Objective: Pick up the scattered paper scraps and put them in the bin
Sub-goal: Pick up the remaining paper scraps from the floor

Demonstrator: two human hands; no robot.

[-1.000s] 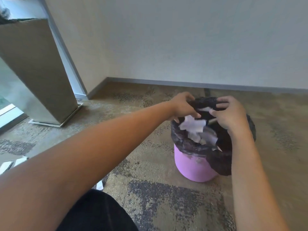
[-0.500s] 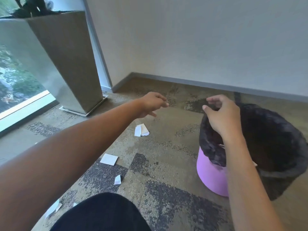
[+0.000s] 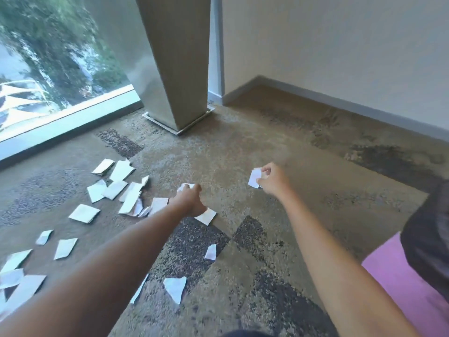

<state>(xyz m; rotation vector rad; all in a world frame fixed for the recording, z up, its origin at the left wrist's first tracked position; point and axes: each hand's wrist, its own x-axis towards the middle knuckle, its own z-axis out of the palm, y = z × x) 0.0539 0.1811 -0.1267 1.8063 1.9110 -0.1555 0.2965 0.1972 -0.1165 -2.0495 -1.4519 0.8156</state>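
Several white paper scraps (image 3: 121,190) lie scattered over the carpet at the left and centre. My left hand (image 3: 190,200) reaches down among them, its fingers curled on a crumpled scrap (image 3: 185,186). A flat scrap (image 3: 206,216) lies just under its wrist. To the right, my right hand (image 3: 272,182) pinches a small white scrap (image 3: 254,177) above the carpet. The pink bin (image 3: 398,283) with its black liner (image 3: 430,239) stands at the right edge, only partly in view.
A tall tapered planter (image 3: 177,69) stands on a metal base in the corner. A floor-level window (image 3: 53,69) runs along the left. A wall with a grey skirting board (image 3: 352,105) closes the back right. Loose scraps (image 3: 175,289) lie near my knees.
Both hands left the bin's mouth and swung left over the carpet. My left hand dropped onto a scrap, and my right hand now pinches one. The bin slid to the right edge of view.
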